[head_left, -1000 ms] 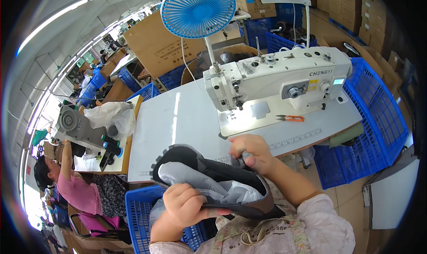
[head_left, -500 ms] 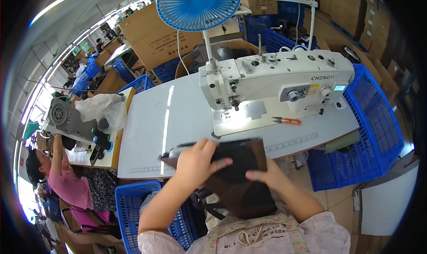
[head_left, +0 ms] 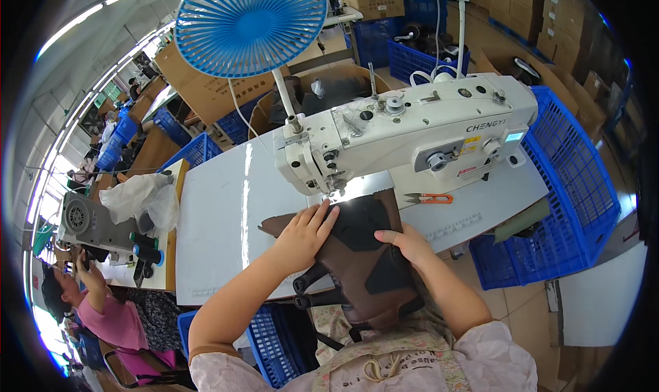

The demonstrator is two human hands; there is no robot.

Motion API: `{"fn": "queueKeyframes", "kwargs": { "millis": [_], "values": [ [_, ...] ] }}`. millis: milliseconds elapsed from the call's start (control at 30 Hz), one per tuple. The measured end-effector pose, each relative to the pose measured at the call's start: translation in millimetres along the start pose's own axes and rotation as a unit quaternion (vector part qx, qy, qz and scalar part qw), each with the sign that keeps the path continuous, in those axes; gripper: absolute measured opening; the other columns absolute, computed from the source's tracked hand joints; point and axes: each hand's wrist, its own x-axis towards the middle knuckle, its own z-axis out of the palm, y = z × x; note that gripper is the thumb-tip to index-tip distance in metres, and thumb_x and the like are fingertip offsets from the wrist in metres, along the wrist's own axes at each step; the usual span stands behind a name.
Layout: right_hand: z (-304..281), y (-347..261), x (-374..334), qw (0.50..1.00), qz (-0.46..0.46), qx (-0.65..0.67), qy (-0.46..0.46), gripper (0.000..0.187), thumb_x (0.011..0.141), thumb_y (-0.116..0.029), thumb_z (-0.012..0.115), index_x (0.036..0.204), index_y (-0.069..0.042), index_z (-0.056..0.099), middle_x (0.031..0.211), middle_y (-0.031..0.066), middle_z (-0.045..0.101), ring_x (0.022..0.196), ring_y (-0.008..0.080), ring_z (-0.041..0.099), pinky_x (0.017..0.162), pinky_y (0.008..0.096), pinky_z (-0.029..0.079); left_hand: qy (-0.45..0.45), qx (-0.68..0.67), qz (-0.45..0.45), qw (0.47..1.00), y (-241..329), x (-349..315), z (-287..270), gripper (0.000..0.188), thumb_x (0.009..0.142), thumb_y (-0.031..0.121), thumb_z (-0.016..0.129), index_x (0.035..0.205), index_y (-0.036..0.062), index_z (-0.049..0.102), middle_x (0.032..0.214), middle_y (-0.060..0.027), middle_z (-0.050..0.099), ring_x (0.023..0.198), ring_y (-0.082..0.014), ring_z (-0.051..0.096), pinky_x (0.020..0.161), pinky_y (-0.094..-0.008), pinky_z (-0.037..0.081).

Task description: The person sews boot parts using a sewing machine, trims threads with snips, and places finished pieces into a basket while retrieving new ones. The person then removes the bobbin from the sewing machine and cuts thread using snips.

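brown leather piece [head_left: 357, 248] lies on the white table [head_left: 220, 213], its far end just under the needle of the white sewing machine [head_left: 412, 134], its near end hanging over the table edge toward me. my left hand [head_left: 302, 231] lies flat on its left part, fingers close together and pressing down. my right hand [head_left: 405, 241] holds its right edge, thumb on top, other fingers hidden. small orange scissors [head_left: 425, 198] lie to the right near the machine. blue fan [head_left: 250, 25] stands behind it.
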Motion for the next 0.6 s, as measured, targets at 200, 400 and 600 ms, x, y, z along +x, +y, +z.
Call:
{"fn": "queueKeyframes", "kwargs": {
  "millis": [200,400,600],
  "values": [
    [2.3,0.8,0.2,0.998,0.013,0.050,0.023,0.051,0.078,-0.017,0.074,0.120,0.004,0.057,0.109,0.0115,0.064,0.098,0.0190,0.060,0.088,0.0307,0.047,-0.017,-0.148,-0.031,0.988,-1.4,0.6,-2.1,0.082,0.065,0.008,0.071,0.139,0.0027,0.037,0.123,-0.0192,0.055,0.109,-0.0354,0.057,0.092,-0.0420,0.046],
    [4.6,10.3,-5.5,0.997,-0.029,-0.011,0.069,0.055,0.075,-0.022,0.079,0.118,0.004,0.058,0.107,0.0102,0.065,0.097,0.0163,0.060,0.087,0.0284,0.047,-0.029,-0.131,-0.025,0.991,-1.8,-5.0,-7.5,0.066,0.068,0.010,0.070,0.129,0.0033,0.046,0.099,-0.0147,0.065,0.086,-0.0333,0.065,0.073,-0.0423,0.052],
    [3.3,14.2,8.8,0.991,0.002,-0.074,0.114,0.049,0.074,-0.030,0.081,0.105,0.004,0.065,0.091,0.0068,0.068,0.084,0.0145,0.062,0.076,0.0285,0.049,-0.092,-0.173,-0.038,0.980,-16.6,2.5,18.0,0.053,0.070,0.014,0.068,0.120,0.0075,0.056,0.084,-0.0123,0.065,0.076,-0.0308,0.066,0.065,-0.0422,0.051]
  ]
}}
